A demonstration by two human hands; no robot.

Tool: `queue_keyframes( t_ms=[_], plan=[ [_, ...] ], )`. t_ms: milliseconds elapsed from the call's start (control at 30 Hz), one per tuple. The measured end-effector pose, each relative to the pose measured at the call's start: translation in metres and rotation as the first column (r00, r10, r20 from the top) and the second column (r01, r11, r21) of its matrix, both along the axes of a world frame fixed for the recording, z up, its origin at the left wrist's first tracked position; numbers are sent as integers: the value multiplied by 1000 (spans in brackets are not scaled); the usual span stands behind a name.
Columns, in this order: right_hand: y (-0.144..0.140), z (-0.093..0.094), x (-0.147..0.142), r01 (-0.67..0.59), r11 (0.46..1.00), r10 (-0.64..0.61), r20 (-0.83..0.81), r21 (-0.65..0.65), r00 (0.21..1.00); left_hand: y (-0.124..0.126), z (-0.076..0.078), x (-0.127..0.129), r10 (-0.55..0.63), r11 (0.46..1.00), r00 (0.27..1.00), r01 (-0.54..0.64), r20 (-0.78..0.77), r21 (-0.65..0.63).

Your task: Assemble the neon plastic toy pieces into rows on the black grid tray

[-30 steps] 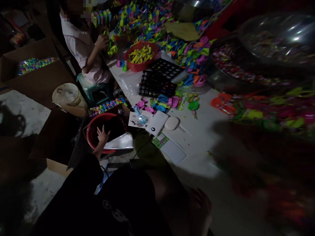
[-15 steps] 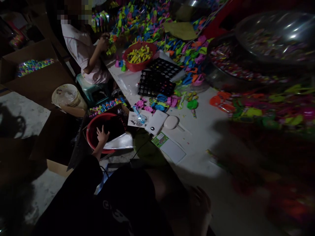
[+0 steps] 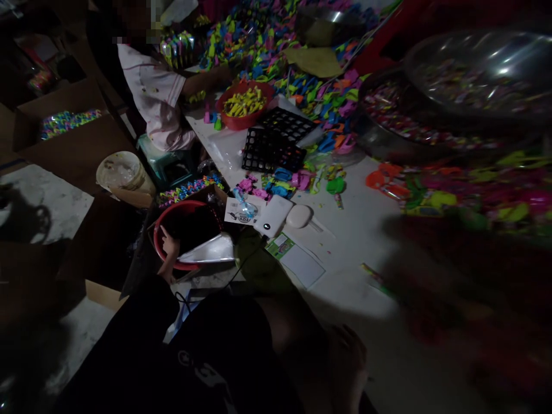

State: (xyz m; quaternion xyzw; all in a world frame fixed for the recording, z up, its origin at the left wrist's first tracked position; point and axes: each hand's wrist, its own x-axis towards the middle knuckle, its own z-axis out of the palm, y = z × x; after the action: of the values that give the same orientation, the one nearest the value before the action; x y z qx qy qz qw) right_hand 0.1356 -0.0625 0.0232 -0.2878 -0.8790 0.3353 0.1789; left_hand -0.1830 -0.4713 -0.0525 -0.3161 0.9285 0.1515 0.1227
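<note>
My left hand reaches down into a red basin beside the table, at the basin's left inner rim. Its fingers look curled, and the dark hides whether they hold anything. A clear plastic bag lies over the basin's near edge. My right hand rests in deep shadow on the white table near the bottom of the view, fingers apart and holding nothing. A white power bank, a white oval case and a printed toy card lie between the hands.
A co-worker in a pale shirt sits at the far left of the table, reaching toward a red bowl of yellow pieces. A black grid tray, heaps of coloured plastic toys, large clear bags, cardboard boxes and a white bucket surround the table.
My left hand has slid from the basin's middle to its left rim, and its spread fingers have curled. The co-worker's arm has stretched out toward the toy heap. The view shifted slightly.
</note>
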Motion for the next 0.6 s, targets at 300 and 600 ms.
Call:
queue_keyframes(
  t_ms=[300,600],
  plan=[
    [1,-13,-16,154,964,-183,-122,-215,976,-3,181,6,-506,862,833,477,-223,-172],
    [4,45,-79,13,753,-369,-406,-658,836,218,286,59,-970,-74,-83,996,-227,-48]
  ],
)
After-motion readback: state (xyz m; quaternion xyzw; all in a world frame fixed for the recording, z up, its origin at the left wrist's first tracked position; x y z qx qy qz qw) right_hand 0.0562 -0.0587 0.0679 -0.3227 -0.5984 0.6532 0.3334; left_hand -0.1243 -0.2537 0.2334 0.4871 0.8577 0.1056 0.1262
